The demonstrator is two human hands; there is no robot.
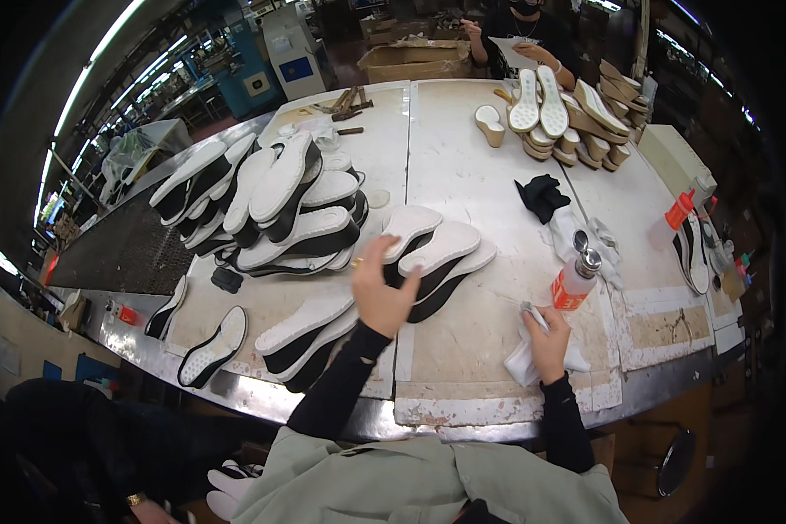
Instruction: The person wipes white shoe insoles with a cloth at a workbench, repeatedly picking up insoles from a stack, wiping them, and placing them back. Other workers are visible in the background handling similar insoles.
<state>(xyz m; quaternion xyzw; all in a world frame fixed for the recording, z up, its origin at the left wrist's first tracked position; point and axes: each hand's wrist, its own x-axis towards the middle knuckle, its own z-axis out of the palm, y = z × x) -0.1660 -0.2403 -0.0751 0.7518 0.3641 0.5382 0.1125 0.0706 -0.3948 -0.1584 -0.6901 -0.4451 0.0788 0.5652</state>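
My left hand [382, 293] is held with thumb and fingers apart over the near ends of several white-topped black wedge shoe soles [441, 249] in the middle of the table. Whether its fingertips touch them I cannot tell. To its lower left lie more wedge soles [306, 327], side by side. My right hand [548, 342] is closed on a white cloth [522, 362], part of which pokes up between the fingers while the rest lies on the table. Just beyond that hand stands a clear bottle [573, 286] with a metal top and red label.
A large pile of wedge soles [275, 196] covers the left. Beige-sided soles [576, 113] are stacked at the far right, before a person [526, 39] holding a sheet. Hammers [349, 103] lie at the back; a black cloth [541, 197] and red-topped bottle [678, 214] are rightward.
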